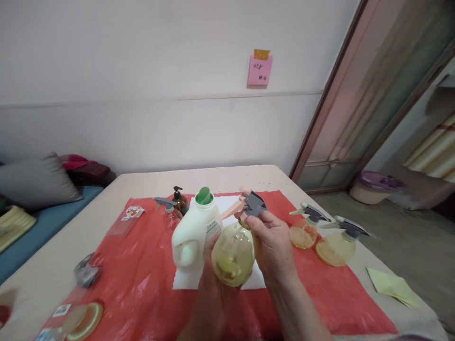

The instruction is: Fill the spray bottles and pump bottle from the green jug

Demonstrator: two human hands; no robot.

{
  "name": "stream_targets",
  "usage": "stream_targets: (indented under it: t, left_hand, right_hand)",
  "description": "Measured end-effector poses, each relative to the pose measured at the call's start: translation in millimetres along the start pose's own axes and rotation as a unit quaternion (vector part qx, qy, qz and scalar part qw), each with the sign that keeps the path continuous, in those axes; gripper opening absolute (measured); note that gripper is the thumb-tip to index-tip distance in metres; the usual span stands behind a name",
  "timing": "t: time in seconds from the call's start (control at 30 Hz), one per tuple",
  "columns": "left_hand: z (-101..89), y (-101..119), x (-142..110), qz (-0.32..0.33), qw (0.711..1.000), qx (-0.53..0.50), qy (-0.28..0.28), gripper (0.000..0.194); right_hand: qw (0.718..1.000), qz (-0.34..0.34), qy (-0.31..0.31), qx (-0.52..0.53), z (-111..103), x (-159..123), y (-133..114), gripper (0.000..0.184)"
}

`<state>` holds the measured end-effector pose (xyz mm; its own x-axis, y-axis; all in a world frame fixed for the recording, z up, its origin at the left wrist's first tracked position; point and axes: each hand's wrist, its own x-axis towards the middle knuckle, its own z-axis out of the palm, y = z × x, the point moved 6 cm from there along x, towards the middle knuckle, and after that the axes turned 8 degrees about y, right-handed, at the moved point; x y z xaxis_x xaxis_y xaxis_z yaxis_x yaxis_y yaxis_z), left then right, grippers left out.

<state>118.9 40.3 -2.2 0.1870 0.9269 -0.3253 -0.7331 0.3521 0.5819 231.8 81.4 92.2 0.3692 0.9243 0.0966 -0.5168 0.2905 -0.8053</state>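
Note:
A round, clear yellowish spray bottle [232,258] is tilted in front of me, with some liquid inside and a grey and peach trigger head. My right hand [275,244] is closed around its neck, thumb near the grey part of the head. From below and the left, my left hand [209,279] supports the body; its fingers are mostly hidden behind the bottle. Just left of it stands a large pale-green jug [194,232] with a handle, a green piece [204,195] sitting in its open mouth. A white sheet [183,280] lies beneath.
Two yellow-liquid spray bottles [304,233] [336,248] stand at right. Behind the jug are another spray bottle [172,218] and a brown pump bottle [180,201]. Red plastic sheeting [142,279] covers the table. Yellow paper [391,286] lies at the right edge, crumpled plastic [87,272] at left.

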Motion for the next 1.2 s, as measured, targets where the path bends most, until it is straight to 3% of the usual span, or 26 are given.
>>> stream_targets:
  t: [0.07, 0.13, 0.2, 0.3, 0.37, 0.47, 0.67, 0.83, 1.07, 1.2]
  left_hand:
    - [-3.7, 12, 2, 0.140, 0.987, 0.067, 0.029, 0.110]
    - [-5.0, 19, 0, 0.205, 0.972, 0.105, 0.039, 0.114]
    - [-5.3, 16, 0, 0.152, 0.984, 0.093, 0.021, 0.092]
    - [-1.7, -3, -3, -0.046, 0.997, 0.037, -0.054, 0.057]
    - [-1.1, -13, -6, -0.129, 0.988, 0.007, -0.088, 0.062]
    - [-4.3, -18, -4, -0.141, 0.985, -0.010, -0.102, 0.065]
    - [-12.6, -8, 5, -0.090, 0.995, 0.014, -0.039, 0.051]
    - [-12.4, 7, 2, -0.033, 0.999, 0.028, -0.004, 0.045]
    - [-16.7, 45, -10, 0.068, 0.993, 0.057, 0.081, 0.053]
    - [-16.0, 91, -20, 0.201, 0.971, 0.082, 0.096, 0.056]
  right_hand:
    - [1.000, 0.002, 0.025, -0.011, -1, -1, 2, 0.022]
    - [1.000, 0.002, 0.023, -0.014, -1, -1, 1, 0.024]
    - [1.000, -0.016, 0.015, -0.010, -1, 0, -5, 0.025]
    - [0.998, -0.050, 0.027, 0.009, -8, 7, -19, 0.024]
    - [0.996, -0.064, 0.054, 0.023, -17, 13, -28, 0.024]
    - [0.990, -0.074, 0.112, 0.047, -33, 22, -41, 0.027]
    - [0.964, -0.145, 0.196, 0.106, -64, 24, -74, 0.019]
    - [0.954, -0.206, 0.199, 0.086, -74, 22, -90, 0.013]
    - [0.950, -0.152, 0.250, 0.112, -85, 37, -64, 0.022]
    - [0.951, -0.083, 0.274, 0.119, -90, 47, -45, 0.031]
